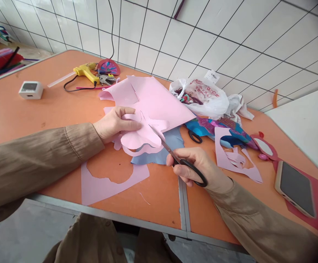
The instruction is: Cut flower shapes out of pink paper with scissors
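Pink cutout [139, 140] and scissors [170, 150]

Cutout: one, mid-table, pinched between the thumb and fingers of the left hand [117, 123]. Scissors: one pair, handles clasped in the right hand [196, 164]. Offcuts [109, 190]: two, pink. Glue gun [86, 72]: one, yellow. Phone [297, 188]: one. Bag [203, 96]: one, white.

Surface: orange table [52, 109], metal-edged, beside a white tiled wall [159, 33].

Pose: left thumb uppermost; right hand lower, blades pointing up-left over the cutout.

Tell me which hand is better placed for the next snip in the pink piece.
Probably the right hand: it holds the scissors, pointed toward the pink piece, while the left hand grasps that piece.
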The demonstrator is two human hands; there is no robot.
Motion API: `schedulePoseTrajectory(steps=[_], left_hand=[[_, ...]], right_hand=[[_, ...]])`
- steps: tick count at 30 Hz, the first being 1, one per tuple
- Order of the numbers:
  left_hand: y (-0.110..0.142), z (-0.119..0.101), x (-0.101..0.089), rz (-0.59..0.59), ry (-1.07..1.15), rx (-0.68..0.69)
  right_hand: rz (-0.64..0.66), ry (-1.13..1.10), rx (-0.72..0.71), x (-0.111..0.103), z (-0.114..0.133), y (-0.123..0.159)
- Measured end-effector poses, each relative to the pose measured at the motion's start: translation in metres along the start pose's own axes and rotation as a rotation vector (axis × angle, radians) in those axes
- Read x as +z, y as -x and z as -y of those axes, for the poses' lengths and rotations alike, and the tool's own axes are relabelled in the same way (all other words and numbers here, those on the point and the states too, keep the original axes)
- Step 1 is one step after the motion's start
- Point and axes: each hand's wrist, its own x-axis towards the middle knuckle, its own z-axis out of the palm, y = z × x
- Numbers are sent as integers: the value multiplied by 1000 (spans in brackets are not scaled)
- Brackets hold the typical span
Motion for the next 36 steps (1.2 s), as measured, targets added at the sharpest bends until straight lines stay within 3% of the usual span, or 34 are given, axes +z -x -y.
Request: schedulePoseTrajectory(steps=[36], left_hand=[[1,-2,6,-33,33,-28]], right_hand=[[0,-26,49,0,4,1]])
